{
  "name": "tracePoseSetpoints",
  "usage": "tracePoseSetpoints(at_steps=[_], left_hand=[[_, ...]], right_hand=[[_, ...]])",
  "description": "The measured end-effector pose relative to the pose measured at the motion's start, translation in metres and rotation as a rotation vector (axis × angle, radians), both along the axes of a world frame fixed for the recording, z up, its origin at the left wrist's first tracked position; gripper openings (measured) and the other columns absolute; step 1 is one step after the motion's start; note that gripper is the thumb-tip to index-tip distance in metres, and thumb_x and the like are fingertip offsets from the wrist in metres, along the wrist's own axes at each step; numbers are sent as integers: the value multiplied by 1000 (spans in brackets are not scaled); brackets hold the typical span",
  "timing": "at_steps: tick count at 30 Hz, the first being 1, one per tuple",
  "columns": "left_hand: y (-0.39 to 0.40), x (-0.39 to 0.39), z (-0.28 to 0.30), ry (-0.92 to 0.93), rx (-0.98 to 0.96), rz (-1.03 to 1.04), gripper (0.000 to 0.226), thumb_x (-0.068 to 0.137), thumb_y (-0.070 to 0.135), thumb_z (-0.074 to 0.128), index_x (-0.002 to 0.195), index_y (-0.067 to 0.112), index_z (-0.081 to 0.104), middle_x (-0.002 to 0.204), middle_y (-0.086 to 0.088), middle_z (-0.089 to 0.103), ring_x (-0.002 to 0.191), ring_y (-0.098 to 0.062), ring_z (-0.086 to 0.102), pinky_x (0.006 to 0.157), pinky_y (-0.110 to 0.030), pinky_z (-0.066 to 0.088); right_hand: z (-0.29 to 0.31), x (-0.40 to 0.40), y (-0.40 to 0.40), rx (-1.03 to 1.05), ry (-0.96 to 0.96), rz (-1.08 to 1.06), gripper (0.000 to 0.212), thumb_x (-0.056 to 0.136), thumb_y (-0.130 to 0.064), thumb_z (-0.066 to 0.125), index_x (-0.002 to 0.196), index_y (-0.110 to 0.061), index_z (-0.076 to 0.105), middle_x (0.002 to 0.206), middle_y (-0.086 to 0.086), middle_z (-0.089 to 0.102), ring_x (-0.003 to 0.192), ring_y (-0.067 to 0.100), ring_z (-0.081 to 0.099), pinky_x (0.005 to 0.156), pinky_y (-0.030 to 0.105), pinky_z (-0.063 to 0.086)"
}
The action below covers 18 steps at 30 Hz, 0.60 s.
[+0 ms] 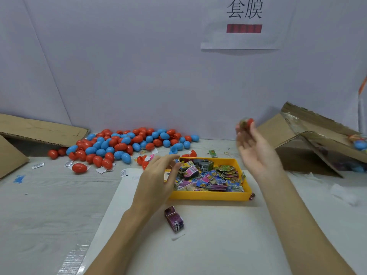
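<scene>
Two bare hands are seen above a table in the head view. The left hand (158, 175) is held flat and relaxed, grasping nothing, over the nine o'clock rim of a yellow tray (208, 196) filled with printed packets (208, 175). The right hand (256, 149) is raised at one o'clock from the tray, and a red plastic egg (247, 123) is seemingly pinched at its fingertips, though blur is heavy there. A small purple box (174, 219) is laid on the white mat (218, 245) at seven o'clock from the tray. A heap of red and blue eggs (123, 143) is spread at ten o'clock, and an open cardboard box (309, 147) is tipped at three o'clock.
</scene>
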State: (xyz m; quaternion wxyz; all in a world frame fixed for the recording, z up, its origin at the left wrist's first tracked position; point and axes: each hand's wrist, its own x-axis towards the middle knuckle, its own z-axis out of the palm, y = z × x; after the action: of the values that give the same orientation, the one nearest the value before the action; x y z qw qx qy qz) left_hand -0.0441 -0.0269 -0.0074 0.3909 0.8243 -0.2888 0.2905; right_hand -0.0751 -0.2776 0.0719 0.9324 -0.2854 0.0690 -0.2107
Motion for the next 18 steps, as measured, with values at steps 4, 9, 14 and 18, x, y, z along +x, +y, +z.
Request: tracePoseSetpoints(at_steps=[4, 9, 14, 18], left_hand=[[5, 10, -4, -4, -5, 83, 18, 99, 20, 64, 116, 15, 69, 98, 6, 66, 90, -13, 60, 82, -34, 53], [27, 37, -16, 77, 11, 344, 19, 99, 15, 62, 113, 6, 71, 109, -9, 68, 102, -29, 57, 88, -44, 48], [63, 59, -34, 298, 122, 509, 34, 107, 17, 48, 133, 3, 64, 136, -15, 60, 127, -32, 51, 108, -46, 42], [62, 67, -36, 302, 132, 487, 39, 108, 18, 43, 144, 10, 56, 141, -13, 57, 130, -29, 49, 110, -43, 41]], right_hand=[[15, 3, -30, -20, 8, -102, 23, 100, -23, 62, 117, -7, 65, 129, 11, 67, 118, 20, 66, 93, 26, 57], [-47, -3, 10, -398, 226, 66, 22, 101, -10, 59, 120, -1, 66, 115, 13, 76, 106, 23, 73, 89, 29, 59], [-70, 1, 34, -893, 328, -12, 22, 106, -13, 53, 107, -6, 74, 89, 6, 79, 85, 17, 75, 73, 23, 59], [-79, 4, 42, -1265, 367, -146, 20, 104, -13, 55, 100, -10, 74, 81, 1, 76, 74, 19, 74, 70, 30, 61]])
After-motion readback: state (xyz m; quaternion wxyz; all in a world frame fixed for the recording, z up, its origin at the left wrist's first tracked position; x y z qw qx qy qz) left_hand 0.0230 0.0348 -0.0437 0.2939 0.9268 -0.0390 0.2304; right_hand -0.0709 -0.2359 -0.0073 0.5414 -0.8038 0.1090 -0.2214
